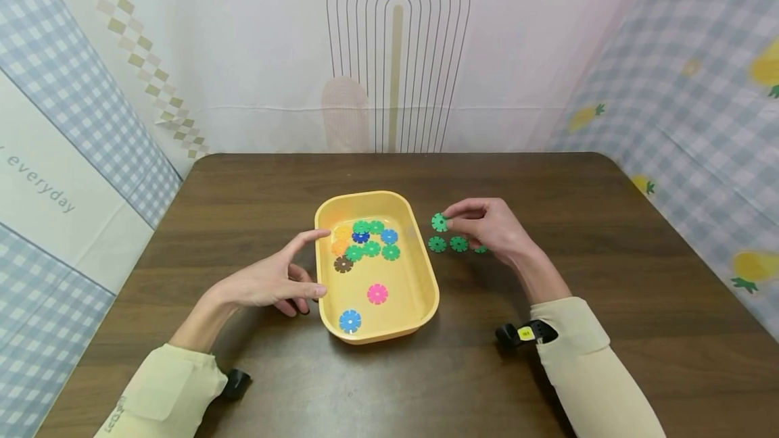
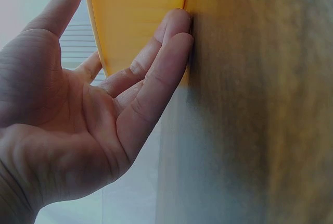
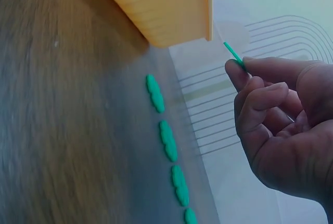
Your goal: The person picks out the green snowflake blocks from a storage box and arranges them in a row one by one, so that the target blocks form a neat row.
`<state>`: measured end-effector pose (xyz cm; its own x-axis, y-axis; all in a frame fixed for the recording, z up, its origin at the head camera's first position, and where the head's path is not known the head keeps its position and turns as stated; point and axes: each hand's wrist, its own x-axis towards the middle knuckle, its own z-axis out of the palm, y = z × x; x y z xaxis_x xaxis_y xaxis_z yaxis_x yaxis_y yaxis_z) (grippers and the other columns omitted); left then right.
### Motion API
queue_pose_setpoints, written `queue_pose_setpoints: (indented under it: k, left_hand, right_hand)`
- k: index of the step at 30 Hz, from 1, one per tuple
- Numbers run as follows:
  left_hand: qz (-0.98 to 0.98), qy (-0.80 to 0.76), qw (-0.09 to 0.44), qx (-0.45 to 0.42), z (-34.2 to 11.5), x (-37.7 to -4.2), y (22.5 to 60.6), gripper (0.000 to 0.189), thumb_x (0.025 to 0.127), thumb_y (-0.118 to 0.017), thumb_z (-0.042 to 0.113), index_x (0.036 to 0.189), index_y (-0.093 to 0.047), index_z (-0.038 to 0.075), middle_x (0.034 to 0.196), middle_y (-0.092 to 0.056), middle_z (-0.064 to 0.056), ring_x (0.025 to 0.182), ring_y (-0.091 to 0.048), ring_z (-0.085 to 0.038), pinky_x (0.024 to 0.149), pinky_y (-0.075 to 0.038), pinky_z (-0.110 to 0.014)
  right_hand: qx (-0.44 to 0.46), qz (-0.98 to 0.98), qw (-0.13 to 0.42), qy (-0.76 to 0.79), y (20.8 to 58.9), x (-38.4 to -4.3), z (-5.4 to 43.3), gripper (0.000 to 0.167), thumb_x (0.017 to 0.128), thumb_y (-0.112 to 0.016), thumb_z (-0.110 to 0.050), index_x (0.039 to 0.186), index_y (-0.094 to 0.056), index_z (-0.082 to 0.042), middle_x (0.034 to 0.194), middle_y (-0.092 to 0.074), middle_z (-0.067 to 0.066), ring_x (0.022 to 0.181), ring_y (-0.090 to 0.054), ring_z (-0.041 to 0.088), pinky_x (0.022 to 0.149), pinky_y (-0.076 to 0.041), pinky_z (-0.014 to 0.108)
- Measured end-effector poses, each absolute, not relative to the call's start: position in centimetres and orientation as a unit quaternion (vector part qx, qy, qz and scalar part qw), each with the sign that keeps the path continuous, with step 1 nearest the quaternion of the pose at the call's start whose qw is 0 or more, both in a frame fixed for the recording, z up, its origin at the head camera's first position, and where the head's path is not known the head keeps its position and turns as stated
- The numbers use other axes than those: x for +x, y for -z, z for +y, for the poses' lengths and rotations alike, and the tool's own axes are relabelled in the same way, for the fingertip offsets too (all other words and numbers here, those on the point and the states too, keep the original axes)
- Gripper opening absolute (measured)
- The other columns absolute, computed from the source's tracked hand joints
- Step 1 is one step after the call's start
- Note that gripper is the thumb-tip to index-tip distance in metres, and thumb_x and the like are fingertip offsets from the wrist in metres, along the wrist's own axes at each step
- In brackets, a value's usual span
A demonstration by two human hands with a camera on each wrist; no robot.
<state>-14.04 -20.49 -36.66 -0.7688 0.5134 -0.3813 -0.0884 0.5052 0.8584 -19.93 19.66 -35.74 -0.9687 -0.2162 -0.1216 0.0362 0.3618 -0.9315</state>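
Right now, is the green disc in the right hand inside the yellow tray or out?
Out: the right hand pinches the green disc beside the yellow tray, with the table visible between them.

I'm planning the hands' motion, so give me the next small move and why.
Probably lower the green disc onto the table near the row, at the end nearest the tray: the right hand pinches it clear of the table, and the row's discs are green too.

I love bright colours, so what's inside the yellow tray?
The yellow tray holds green discs, orange discs, blue discs, a brown disc and a pink disc. Some overlap, so parts of the lower ones are covered.
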Motion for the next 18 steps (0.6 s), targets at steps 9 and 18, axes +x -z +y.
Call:
queue_pose_setpoints:
  k: [9,18]
  left_hand:
    - [0.806,-0.483,0.314,0.135,-20.5,-14.0,36.6,0.101,0.096,-0.081,0.035,0.166,-0.008,0.043,0.099,-0.073,-0.018,0.082,-0.073,-0.03,0.075,-0.064,-0.045]
    - [0.804,-0.479,0.317,0.151,-20.5,-14.0,36.6,0.101,0.096,-0.08,0.037,0.166,-0.006,0.041,0.102,-0.072,-0.018,0.083,-0.073,-0.03,0.077,-0.064,-0.045]
  right_hand:
    - [-0.049,0.83,0.109,0.545,35.9,-19.7,21.6,0.029,0.096,-0.078,-0.014,0.122,-0.073,-0.002,0.102,-0.078,0.013,0.06,-0.051,0.016,0.055,-0.048,0.032]
    - [-0.034,0.84,0.105,0.531,35.7,-19.3,23.8,0.033,0.098,-0.077,-0.016,0.127,-0.07,-0.002,0.107,-0.077,0.01,0.062,-0.051,0.015,0.057,-0.048,0.032]
